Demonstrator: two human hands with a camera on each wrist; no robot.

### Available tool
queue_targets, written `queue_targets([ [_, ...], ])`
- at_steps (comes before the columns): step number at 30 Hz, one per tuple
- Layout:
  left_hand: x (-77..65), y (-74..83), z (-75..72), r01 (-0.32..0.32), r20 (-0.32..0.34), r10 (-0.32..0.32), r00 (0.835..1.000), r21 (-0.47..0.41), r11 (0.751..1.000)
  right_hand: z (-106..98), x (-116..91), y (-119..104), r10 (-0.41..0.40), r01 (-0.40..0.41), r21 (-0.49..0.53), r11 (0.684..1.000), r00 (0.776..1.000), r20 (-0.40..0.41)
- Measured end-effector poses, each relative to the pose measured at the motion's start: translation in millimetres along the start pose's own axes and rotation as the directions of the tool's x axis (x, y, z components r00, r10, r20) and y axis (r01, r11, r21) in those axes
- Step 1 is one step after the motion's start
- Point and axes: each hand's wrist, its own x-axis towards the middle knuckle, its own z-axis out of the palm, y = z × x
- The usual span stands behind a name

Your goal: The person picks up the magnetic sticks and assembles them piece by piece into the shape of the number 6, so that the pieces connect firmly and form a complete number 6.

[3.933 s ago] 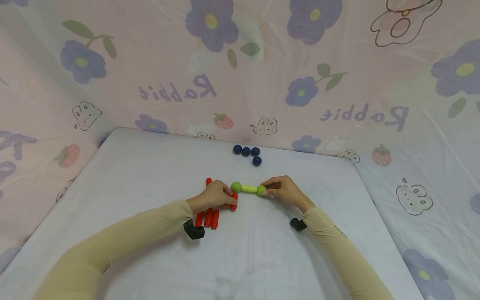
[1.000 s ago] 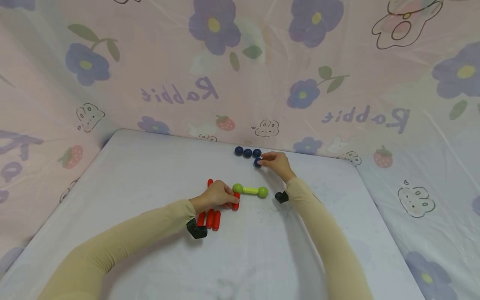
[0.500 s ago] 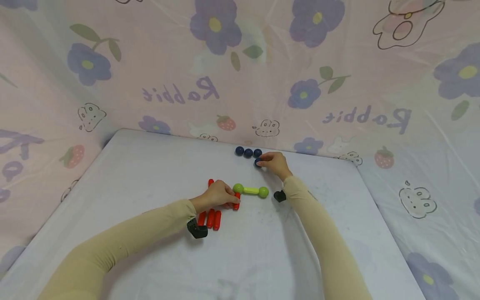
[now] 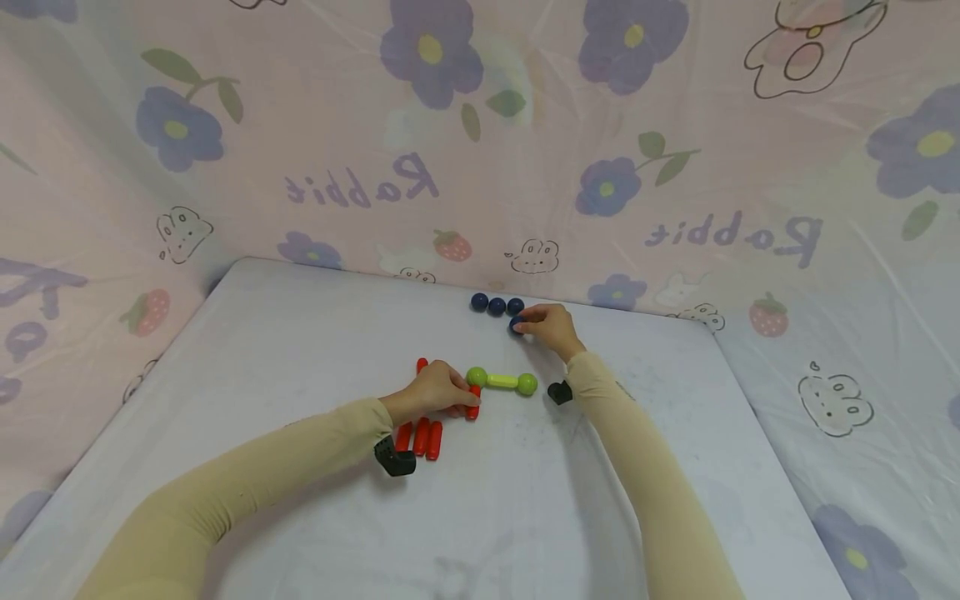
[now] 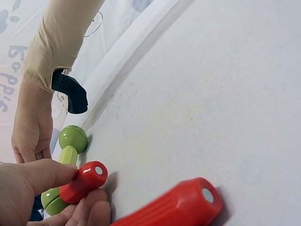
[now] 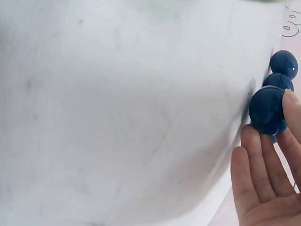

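Note:
My left hand pinches a red rod between thumb and fingers; a pale metal disc shows on its near end. The rod's far end meets a green ball. From that ball a yellow-green rod runs right to a second green ball, so the pieces form a corner. Farther back, my right hand pinches a navy ball with thumb and fingertips, close over the table. Three more navy balls sit in a row just behind it.
Several red rods lie on the white table under and in front of the left hand, one sticking out behind it. A patterned curtain rises at the table's back edge. Black wrist cameras hang below both sleeves.
My right hand has let go of the right green ball, moved back and taken hold of the navy ball. The red rod in my left hand now meets the green ball. Little differs over the last half second.

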Motion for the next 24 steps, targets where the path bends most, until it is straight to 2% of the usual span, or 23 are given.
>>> queue_targets([
  [15, -3.5, 3.3, -0.5, 0.015, 0.007, -0.015, 1.000, -0.015, 1.000, -13.0, -16.4, -7.0, -0.061, 0.061, 0.022, 0.998, 0.998, -0.008],
  [24, -4.7, 4.9, -0.6, 0.036, 0.010, -0.036, 0.999, -0.031, 0.999, -18.4, -40.2, -11.1, -0.125, 0.125, 0.106, 0.986, 0.992, -0.005],
])
